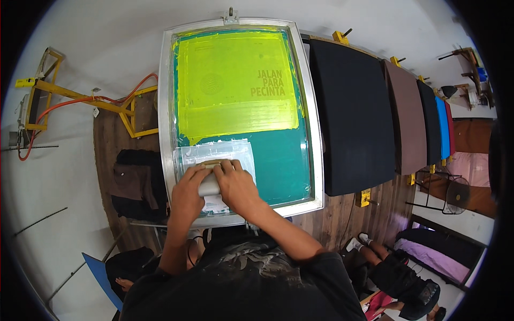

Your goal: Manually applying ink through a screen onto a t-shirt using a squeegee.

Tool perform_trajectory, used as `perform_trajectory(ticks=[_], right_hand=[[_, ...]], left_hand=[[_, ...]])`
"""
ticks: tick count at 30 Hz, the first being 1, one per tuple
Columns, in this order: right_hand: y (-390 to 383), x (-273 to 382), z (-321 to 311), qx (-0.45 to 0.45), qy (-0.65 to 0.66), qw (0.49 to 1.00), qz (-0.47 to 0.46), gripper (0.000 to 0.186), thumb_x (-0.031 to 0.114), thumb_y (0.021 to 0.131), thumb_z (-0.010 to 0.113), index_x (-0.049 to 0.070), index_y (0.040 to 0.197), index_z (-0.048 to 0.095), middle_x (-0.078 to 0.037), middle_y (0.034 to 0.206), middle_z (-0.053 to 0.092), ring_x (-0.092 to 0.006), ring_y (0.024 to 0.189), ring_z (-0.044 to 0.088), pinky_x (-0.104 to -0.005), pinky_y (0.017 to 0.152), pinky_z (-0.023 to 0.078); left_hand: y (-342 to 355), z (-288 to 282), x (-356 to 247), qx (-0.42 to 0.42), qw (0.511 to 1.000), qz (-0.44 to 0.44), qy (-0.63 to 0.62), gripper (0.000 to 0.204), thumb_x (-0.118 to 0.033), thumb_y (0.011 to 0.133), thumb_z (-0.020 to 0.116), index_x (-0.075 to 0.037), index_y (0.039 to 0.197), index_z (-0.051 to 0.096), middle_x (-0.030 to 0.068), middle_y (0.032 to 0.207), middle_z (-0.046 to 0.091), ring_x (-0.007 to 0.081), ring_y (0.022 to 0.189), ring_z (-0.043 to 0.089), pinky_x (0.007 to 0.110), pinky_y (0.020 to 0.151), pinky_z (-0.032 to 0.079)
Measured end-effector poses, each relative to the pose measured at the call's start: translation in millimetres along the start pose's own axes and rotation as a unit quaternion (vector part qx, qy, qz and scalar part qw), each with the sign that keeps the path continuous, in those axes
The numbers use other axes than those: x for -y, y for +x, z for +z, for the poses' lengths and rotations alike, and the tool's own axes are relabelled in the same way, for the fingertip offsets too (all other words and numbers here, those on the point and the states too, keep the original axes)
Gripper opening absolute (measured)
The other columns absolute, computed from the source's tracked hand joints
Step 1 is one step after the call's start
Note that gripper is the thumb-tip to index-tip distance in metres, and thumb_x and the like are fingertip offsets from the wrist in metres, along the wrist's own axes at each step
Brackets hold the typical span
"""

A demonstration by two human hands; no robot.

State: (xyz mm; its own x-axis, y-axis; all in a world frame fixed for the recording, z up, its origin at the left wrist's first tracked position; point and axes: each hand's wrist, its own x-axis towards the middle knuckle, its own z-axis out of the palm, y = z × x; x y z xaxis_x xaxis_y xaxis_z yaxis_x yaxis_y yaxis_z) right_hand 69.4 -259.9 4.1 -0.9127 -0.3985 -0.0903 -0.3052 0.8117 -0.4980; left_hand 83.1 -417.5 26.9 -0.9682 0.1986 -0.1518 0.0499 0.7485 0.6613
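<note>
A large screen-printing frame [317,155] with a pale metal rim lies before me. Its mesh is teal [281,155] at the near part, and a yellow-green area [230,115] with faint lettering and a round mark covers the far part. At the near left of the mesh is a patch of white ink [243,152] over a pale sheet or film. Over this patch, my left hand [187,187] and my right hand [235,184] are closed side by side around a squeegee [210,186] with a beige top edge. Its lower edge is partly hidden by my fingers.
Right of the frame stands a row of printing boards bearing cloth: black [350,117], brown [407,117], blue [441,125]. Yellow metal arms [88,99] with an orange hose are at the left. Dark folded cloth [136,184] lies below them. Another person [399,273] is at the lower right, near a fan [458,195].
</note>
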Motion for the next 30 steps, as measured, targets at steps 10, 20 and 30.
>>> perform_trajectory(ticks=[10, 20, 30], right_hand=[[-55.4, 16.1, -7.7, 0.125, 0.050, 0.991, -0.011, 0.040, -0.003, 0.066, 0.066, -0.001, 0.104, 0.059, -0.017, 0.102, 0.060, -0.0375, 0.099, 0.059, -0.0452, 0.078, 0.056], [12.2, -1.1, -17.7, 0.039, 0.012, 0.999, 0.013, 0.028, -0.002, 0.076, 0.058, -0.001, 0.104, 0.061, -0.019, 0.103, 0.062, -0.0383, 0.098, 0.060, -0.0452, 0.076, 0.056], [-67.3, 8.7, -7.7, 0.154, 0.081, 0.985, 0.014, 0.048, -0.003, 0.066, 0.066, 0.000, 0.113, 0.059, -0.018, 0.110, 0.060, -0.0380, 0.104, 0.056, -0.0454, 0.084, 0.053]], left_hand=[[-52.3, -9.3, -12.7, 0.114, 0.992, -0.047, -0.009, 0.058, 0.014, 0.065, 0.060, -0.005, 0.120, 0.066, 0.0145, 0.121, 0.063, 0.0374, 0.108, 0.062, 0.043, 0.091, 0.051], [7.6, -7.2, 6.5, 0.016, 0.999, 0.037, 0.025, 0.052, 0.016, 0.069, 0.057, -0.002, 0.117, 0.066, 0.0154, 0.120, 0.064, 0.0374, 0.104, 0.063, 0.044, 0.090, 0.051], [-61.5, 0.6, -13.3, 0.154, 0.987, -0.041, -0.014, 0.055, 0.012, 0.070, 0.057, -0.003, 0.122, 0.062, 0.0167, 0.122, 0.061, 0.0383, 0.108, 0.062, 0.046, 0.092, 0.052]])
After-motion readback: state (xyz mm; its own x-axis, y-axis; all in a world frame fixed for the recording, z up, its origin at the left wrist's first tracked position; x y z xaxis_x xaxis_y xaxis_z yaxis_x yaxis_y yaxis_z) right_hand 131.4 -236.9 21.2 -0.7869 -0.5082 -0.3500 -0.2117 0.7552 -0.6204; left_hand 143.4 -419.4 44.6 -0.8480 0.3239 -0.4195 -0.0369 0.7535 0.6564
